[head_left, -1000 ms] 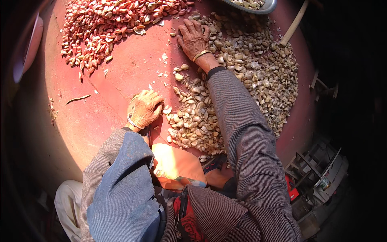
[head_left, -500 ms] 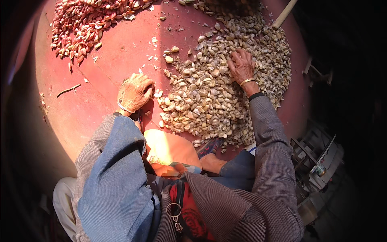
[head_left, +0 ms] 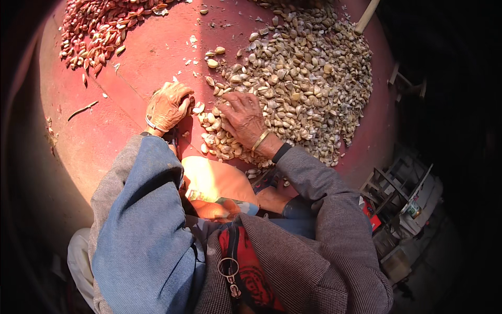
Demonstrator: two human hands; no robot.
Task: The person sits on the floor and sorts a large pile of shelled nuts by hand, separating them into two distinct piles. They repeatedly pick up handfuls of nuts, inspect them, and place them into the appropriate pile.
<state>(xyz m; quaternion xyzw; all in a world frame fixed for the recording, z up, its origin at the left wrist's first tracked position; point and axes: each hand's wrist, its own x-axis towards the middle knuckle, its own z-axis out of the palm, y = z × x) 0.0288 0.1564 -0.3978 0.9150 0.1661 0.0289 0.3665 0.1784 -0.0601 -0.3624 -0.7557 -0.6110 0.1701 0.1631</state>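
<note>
Head view: a red surface [head_left: 151,49] spreads under everything, sunlit on the left and shaded on the right. The pale cloves [head_left: 308,78] cover much of its right side, from far to near. A smaller pile of red cloves [head_left: 99,31] lies far left. The right hand [head_left: 244,119] is palm down on the near left part of the pale cloves, partly open, fingers bent and slightly apart; its underside is hidden. The left hand [head_left: 168,107] rests left of them, loosely curled, fingertips hidden, so I cannot tell whether it holds anything. A stick [head_left: 367,17] sits far right, a thin twig [head_left: 82,110] left
</note>
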